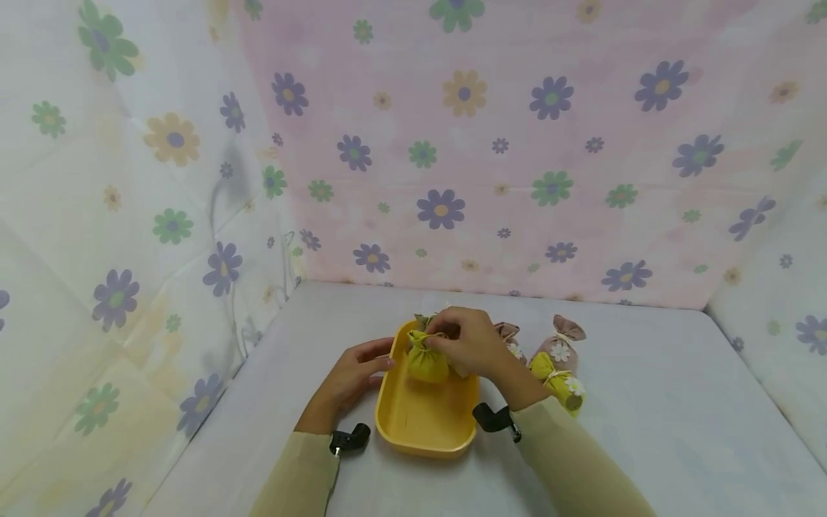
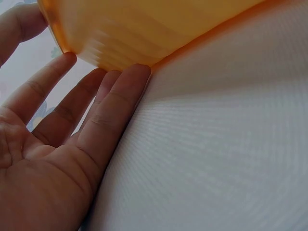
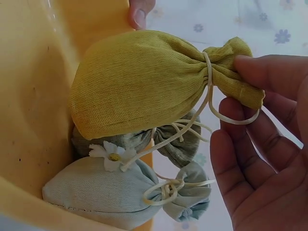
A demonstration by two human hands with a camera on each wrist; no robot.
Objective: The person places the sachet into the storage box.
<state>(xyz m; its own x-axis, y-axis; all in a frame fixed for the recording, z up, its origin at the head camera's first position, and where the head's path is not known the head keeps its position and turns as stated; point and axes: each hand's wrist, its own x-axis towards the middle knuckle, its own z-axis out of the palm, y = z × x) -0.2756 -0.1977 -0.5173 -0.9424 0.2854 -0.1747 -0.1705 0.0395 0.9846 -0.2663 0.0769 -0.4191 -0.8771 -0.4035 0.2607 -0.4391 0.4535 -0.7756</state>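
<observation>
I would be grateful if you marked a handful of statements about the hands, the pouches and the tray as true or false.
1. The right hand pinches a yellow pouch by its gathered top. True.
2. The left hand is holding a pouch. False: its fingers touch the outer side of the tray.
3. The other yellow pouch lies inside the tray. False: it lies on the table, to the tray's right.
4. A pale blue-grey pouch is in the tray. True.
5. A pink pouch bearing a white flower is outside the tray. True.

Pink flowered cloth (image 1: 497, 161) backs a white tabletop (image 1: 659, 380) — with whitish flowered cloth (image 1: 138, 240) at both sides.
</observation>
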